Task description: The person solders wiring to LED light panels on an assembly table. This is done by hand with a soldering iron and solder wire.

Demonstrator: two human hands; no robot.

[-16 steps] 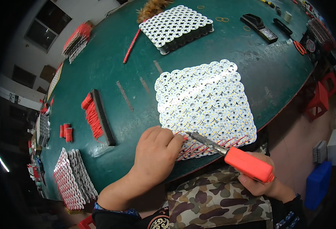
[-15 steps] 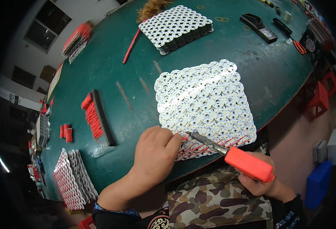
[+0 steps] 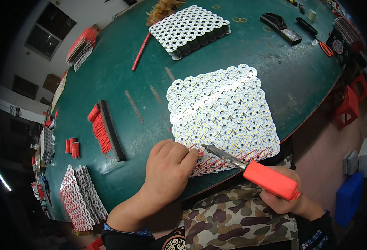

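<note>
A white panel of joined round LED boards (image 3: 221, 104) lies on the green table in front of me, with thin red wires slanting across its near rows. In my right hand (image 3: 281, 196) is a soldering iron (image 3: 271, 180) with a red-orange handle. Its metal tip points left and rests at or just above the panel, close to the fingers of my left hand (image 3: 167, 166). That hand is closed over the panel's near left corner. A bit of red wire shows at its fingertips, though most of the grip is hidden.
Behind the panel stands a stack of LED boards (image 3: 192, 31) beside a feather duster (image 3: 141, 52). A bundle of red wires (image 3: 100, 131) lies against a dark bar (image 3: 112, 130) at left, near wired board stacks (image 3: 77, 198). A black iron stand (image 3: 281, 28) sits far right.
The view has shifted very slightly. Both hands and the soldering iron keep nearly the same place over the panel, with the tip moved a touch left.
</note>
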